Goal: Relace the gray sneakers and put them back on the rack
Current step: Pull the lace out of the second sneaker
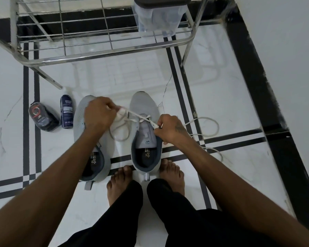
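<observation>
The right-hand gray mesh sneaker (pixel 144 132) stands on the white marble floor (pixel 230 104), toe toward the steel wire rack (pixel 103 50), heel between the person's bare feet. Its twin, the left gray sneaker (pixel 89 139), sits just beside it, partly under the left forearm. The left hand (pixel 98 114) pinches one end of the white flat lace (pixel 137 115), pulling it across toward the twin. The right hand (pixel 169 129) pinches the other run at an upper eyelet; loose lace loops on the floor beyond that hand. Only the lowest eyelets look threaded. Uneven pulling could leave one end short, and the slack coil may twist the lace flat-side over. Two dark cleaner bottles (pixel 66 112) lie beyond the twin.
</observation>
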The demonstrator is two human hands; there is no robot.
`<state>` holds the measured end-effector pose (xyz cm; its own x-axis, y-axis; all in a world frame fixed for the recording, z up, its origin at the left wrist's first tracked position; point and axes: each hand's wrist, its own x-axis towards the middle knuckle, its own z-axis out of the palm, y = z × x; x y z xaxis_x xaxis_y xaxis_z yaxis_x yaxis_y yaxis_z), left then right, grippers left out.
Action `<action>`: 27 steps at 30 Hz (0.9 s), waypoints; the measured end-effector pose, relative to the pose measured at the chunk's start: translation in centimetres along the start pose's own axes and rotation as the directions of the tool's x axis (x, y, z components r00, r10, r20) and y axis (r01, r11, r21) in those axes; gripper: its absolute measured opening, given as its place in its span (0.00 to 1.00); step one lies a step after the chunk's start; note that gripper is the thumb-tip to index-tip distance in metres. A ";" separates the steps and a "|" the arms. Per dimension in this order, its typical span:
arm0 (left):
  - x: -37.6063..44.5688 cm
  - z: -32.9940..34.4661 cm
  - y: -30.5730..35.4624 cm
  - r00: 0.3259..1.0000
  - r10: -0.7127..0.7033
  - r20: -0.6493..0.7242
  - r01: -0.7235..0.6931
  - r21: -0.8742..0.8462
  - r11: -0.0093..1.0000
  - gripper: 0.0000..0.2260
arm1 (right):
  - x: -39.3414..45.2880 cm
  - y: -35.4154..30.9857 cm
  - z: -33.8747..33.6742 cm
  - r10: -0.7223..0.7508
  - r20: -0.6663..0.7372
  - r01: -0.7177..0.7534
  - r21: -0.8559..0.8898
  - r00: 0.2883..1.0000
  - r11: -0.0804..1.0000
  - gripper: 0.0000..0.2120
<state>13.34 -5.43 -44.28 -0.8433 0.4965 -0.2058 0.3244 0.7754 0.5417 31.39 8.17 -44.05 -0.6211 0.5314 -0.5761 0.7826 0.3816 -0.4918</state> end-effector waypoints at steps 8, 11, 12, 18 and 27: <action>-0.3 -0.3 1.0 0.978 0.211 0.003 -0.201 0.315 0.928 0.32 | 0.2 0.9 0.6 -0.106 0.015 0.107 -0.096 0.994 0.990 0.08; -3.2 2.0 3.5 0.919 0.249 0.306 -0.336 0.275 0.901 0.31 | 0.5 0.1 0.7 -0.183 -0.030 0.179 -0.098 0.983 0.979 0.14; -3.7 2.7 3.8 0.904 0.182 0.387 -0.308 0.293 0.905 0.29 | 0.9 -0.3 0.8 -0.191 -0.064 0.186 -0.079 0.980 0.979 0.14; -4.5 3.3 3.2 0.934 0.155 0.322 -0.195 0.094 0.976 0.19 | 3.9 -2.2 2.0 -0.294 -0.024 0.271 -0.324 0.955 0.907 0.08; -3.6 3.0 0.4 0.931 -0.016 0.364 0.064 -0.122 0.990 0.26 | 5.2 1.8 -1.9 0.328 -0.184 -0.239 0.385 0.927 0.891 0.02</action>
<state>17.84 -5.74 -45.73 -0.6348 0.5920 -0.4965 0.2147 0.7524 0.6227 29.66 13.02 -46.69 -0.3114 0.7563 -0.5753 0.8300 -0.0784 -0.5523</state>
